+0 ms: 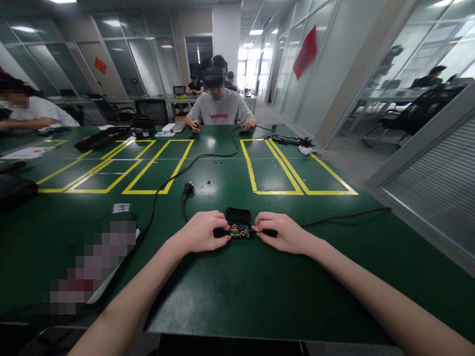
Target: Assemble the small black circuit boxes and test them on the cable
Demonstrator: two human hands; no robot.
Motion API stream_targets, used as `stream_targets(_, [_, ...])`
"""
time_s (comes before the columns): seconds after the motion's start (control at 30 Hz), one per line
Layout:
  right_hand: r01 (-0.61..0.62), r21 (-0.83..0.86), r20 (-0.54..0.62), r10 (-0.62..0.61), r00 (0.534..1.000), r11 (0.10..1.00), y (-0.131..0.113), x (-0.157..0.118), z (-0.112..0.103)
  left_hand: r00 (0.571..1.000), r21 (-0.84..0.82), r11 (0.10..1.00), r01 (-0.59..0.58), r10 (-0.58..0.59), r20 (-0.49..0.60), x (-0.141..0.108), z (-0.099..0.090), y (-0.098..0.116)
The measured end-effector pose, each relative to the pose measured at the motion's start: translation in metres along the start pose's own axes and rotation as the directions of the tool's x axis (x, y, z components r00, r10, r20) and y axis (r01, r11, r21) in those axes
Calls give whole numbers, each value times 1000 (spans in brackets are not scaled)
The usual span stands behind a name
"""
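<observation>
Under the strip lights of a glass-walled office, a green table (208, 301) with a smooth, faintly glossy top spans the foreground, a person in a grey T-shirt (218, 110) seated at its far side. Flat yellow tape (278, 193) marks out slanting boxes on the surface. In the near middle, the left hand (204, 231) and right hand (284, 232) face each other across a small black case (252, 236), thumbs and fingers pinching in at its two ends, though whether they grip plastic or cord there is hard to tell at this size. A rubbery black cord (343, 216) trails off past the right hand; a round-headed plug (188, 188) lies beyond the left. The case sits on the table, its oblong, hollow cover (238, 214) just beyond the exposed circuit board (235, 233), where two orange-yellow rings (243, 233) stand out. Work of this kind calls for a light, level hold: both ends steadied evenly, cords seated without twist or tug, and fingertips kept to the edges, off the rings and fine wiring.
</observation>
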State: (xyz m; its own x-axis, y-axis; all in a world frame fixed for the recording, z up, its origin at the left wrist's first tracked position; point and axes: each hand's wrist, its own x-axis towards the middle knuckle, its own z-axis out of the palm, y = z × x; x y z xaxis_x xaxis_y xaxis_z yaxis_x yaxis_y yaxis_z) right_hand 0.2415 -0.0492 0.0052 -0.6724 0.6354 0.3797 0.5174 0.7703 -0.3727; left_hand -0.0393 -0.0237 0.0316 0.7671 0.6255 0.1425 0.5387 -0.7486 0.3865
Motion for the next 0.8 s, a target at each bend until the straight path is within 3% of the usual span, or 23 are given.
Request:
stream_targets(0.13, [-10,46,-70,13,997,999,1,0,5,998,17,1000,-14,15,-54,1,4,1])
stream_targets(0.2, [-91,78,-157,102,982,993,3,1,11,992,-19,1000,25,-27,-124,2,7,-3])
stream_targets(0.3, [-292,45,-260,294,920,955,10,5,22,948,-58,978,201,-210,-239,4,12,-10])
stream_targets(0.37, [-366,21,-261,358,896,930,14,8,27,906,-96,949,302,-317,-280,7,17,-14])
stream_targets(0.5, [-394,186,-209,428,879,900,19,11,32,876,-332,873,358,-437,-205,14,26,-18])
stream_targets(0.63, [-400,517,-185,555,811,757,17,12,34,863,-658,678,328,-498,-83,18,30,-20])
stream_targets(0.8, [-380,693,-121,618,777,613,11,13,34,862,-764,573,297,-504,-43,18,28,-24])
